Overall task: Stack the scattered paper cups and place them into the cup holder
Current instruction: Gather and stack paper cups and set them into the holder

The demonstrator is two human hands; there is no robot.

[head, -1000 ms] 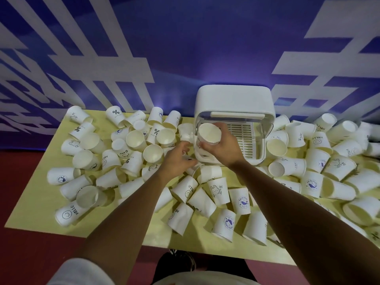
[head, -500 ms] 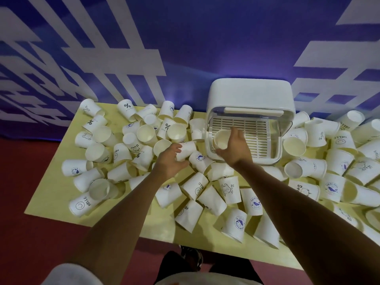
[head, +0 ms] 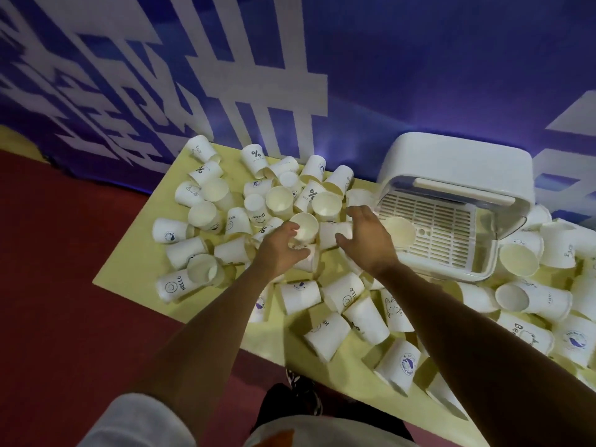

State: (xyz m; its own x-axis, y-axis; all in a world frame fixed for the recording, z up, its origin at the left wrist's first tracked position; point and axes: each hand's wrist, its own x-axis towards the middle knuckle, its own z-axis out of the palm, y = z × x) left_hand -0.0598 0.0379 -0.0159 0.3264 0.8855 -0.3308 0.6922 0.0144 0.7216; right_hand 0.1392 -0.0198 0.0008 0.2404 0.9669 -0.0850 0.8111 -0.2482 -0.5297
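A: Changed since half a second back?
B: Let go of a loose cup [head: 399, 232] inside the cup holder [head: 458, 162]; lying on its side on the slatted tray now, mouth toward the camera. Pulled the right hand [head: 367, 241] back left toward the pile, fingers spread and slack, gripping nothing. Thumb close to a lying cup [head: 333, 235]; contact unclear.
A: Left hand?
B: Curled the left hand [head: 279, 251] round a held cup [head: 304, 225], mouth up, clamped on it.
A: Meaning for the job?
B: Barely begun, by the look of it. Only that single cup seen in the holder, loose, not part of a stack. Probably nesting next: held cup into another.
A: Surroundings, obstacles?
B: Dozens of scattered cups [head: 204, 216] across the yellow table [head: 129, 266], mostly tipped over, some piled against the holder's right side. Lid raised, opening free. Crowded round both hands, so likely to knock neighbours when lifting. Blue and white banner [head: 225, 75] behind, red floor [head: 64, 253] below
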